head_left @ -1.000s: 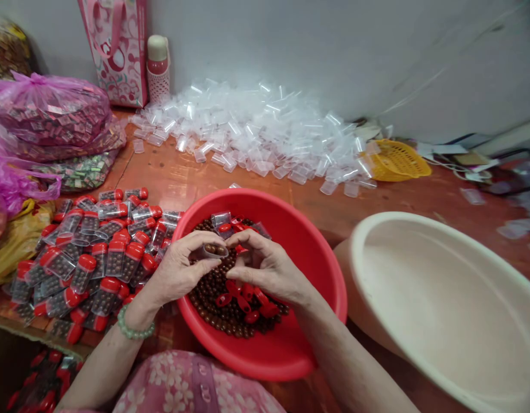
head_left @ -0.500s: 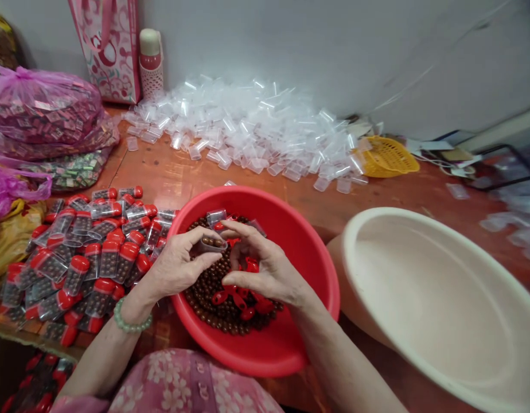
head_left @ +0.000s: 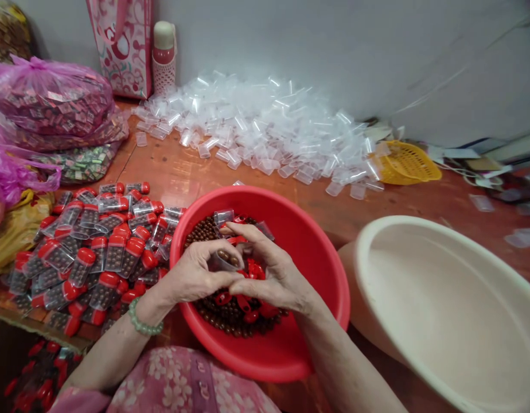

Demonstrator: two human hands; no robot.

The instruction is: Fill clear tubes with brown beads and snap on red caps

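Observation:
My left hand [head_left: 190, 275] grips a small clear plastic case [head_left: 222, 263] between thumb and curled fingers, its open end facing right, with brown beads visible inside. Close by on the right is my right hand [head_left: 280, 275], its fingers curved and thumb apart from them; I see nothing held in it. Its fingertips are close to the case and the left thumb. Both hands are above a red basin [head_left: 329, 258]. Strings of brown beads [head_left: 230, 328], red plastic caps [head_left: 255, 269] and a few clear cases [head_left: 224, 216] lie in the basin, partly hidden by the hands.
Filled red-capped cases [head_left: 114, 252] are piled on the left of the wooden table [head_left: 155, 166]. Clear cases [head_left: 265, 126] heap along the wall. A cream basin [head_left: 441, 275] stands right; a yellow basket [head_left: 406, 163] lies behind it. Pink bags [head_left: 54, 103] and a flask [head_left: 164, 57] are back left.
My left hand has moved right and slightly down with the case, closer to my right hand. The gap between the hands has narrowed. The whole view has shifted slightly.

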